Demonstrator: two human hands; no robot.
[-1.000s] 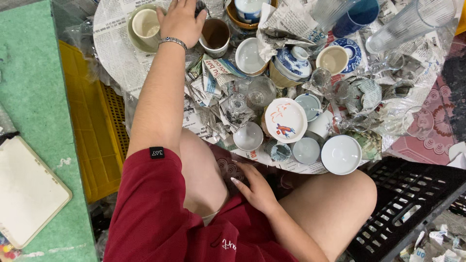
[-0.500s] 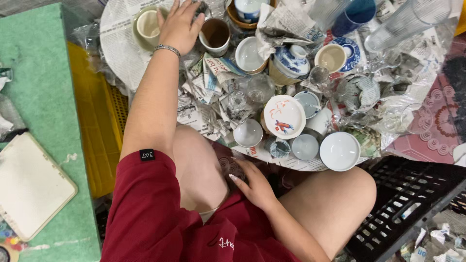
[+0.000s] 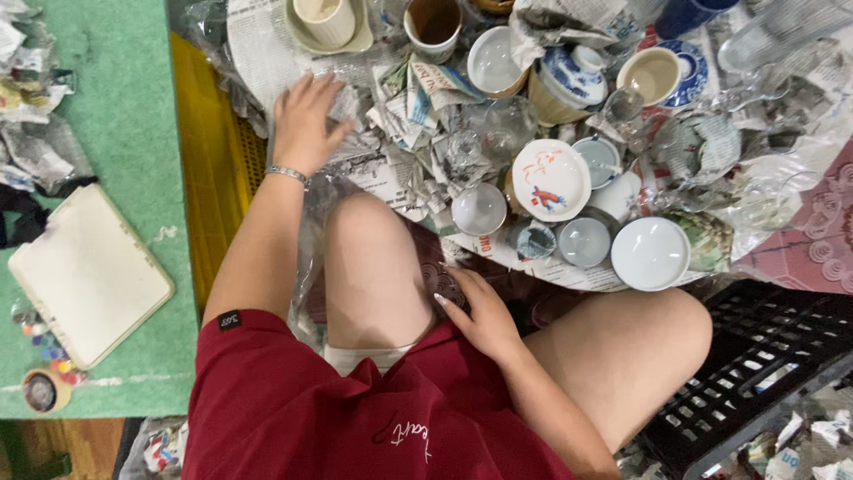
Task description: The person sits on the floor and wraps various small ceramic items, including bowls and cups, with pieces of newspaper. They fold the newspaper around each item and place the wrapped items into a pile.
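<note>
My left hand [image 3: 306, 120], with a silver bracelet on the wrist, lies fingers spread on crumpled newspaper [image 3: 391, 169] and clear plastic at the near left edge of the round table. A cream cup on a saucer [image 3: 327, 20] and a brown-lined mug [image 3: 434, 25] stand just beyond it. My right hand [image 3: 480, 316] rests between my thighs, fingers curled around a small patterned glass cup [image 3: 442, 277] that is partly hidden. A white lid with a red fish design [image 3: 551, 180] sits among bowls mid-table.
Several white bowls [image 3: 650, 253], glasses and blue-and-white porcelain [image 3: 569, 76] crowd the newspaper-covered table. A yellow crate [image 3: 209, 169] stands at the left beside a green mat [image 3: 115, 151] bearing a white case [image 3: 84, 271]. A black crate [image 3: 755, 356] sits at the lower right.
My left hand has drawn back from the cups at the far edge to the near side of the newspaper. My right hand stays in my lap.
</note>
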